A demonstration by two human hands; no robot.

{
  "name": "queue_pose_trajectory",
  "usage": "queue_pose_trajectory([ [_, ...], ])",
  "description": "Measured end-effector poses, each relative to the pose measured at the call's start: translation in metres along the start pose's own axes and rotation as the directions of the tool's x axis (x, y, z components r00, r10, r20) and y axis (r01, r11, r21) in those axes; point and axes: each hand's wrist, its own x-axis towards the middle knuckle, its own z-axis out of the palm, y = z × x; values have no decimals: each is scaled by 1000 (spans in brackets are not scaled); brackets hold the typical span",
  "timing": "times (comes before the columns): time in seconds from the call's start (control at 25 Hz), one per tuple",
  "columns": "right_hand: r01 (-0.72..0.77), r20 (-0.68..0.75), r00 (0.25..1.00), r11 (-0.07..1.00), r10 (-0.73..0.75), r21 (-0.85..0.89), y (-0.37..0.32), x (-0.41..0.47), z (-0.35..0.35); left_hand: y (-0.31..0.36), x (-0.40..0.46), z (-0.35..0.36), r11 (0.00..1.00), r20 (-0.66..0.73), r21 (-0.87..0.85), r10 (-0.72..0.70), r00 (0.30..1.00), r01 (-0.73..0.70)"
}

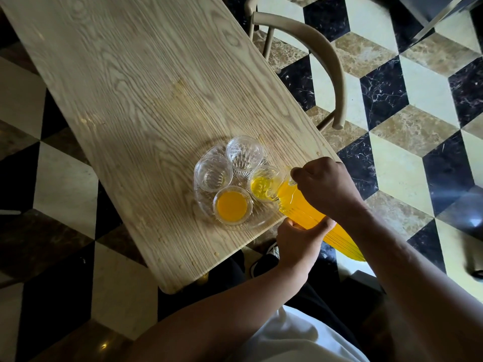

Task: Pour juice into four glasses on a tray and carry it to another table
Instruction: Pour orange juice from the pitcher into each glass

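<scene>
A round clear glass tray (257, 223) sits near the table's right edge with several glasses on it. The front glass (232, 205) is full of orange juice. The right glass (262, 184) has juice streaming into it from a tilted glass jug (300, 205) of orange juice. The back glass (244, 152) and the left glass (213, 173) hold no juice. My right hand (324, 185) grips the jug near its top. My left hand (299, 244) cups the jug's body from below.
The light wooden table (136, 95) runs away to the upper left. A curved-back wooden chair (321, 53) stands at its right side. The floor is a black, cream and brown cube-pattern tile (392, 158). My legs and shoe show below the table's near corner.
</scene>
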Motion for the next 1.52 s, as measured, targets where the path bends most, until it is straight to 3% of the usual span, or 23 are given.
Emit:
queue_pose_trajectory([
  [1.52, -26, 43, 999, 999, 27, -19, 4, 5, 1, -2, -2, 5, 996, 29, -42, -78, 997, 80],
])
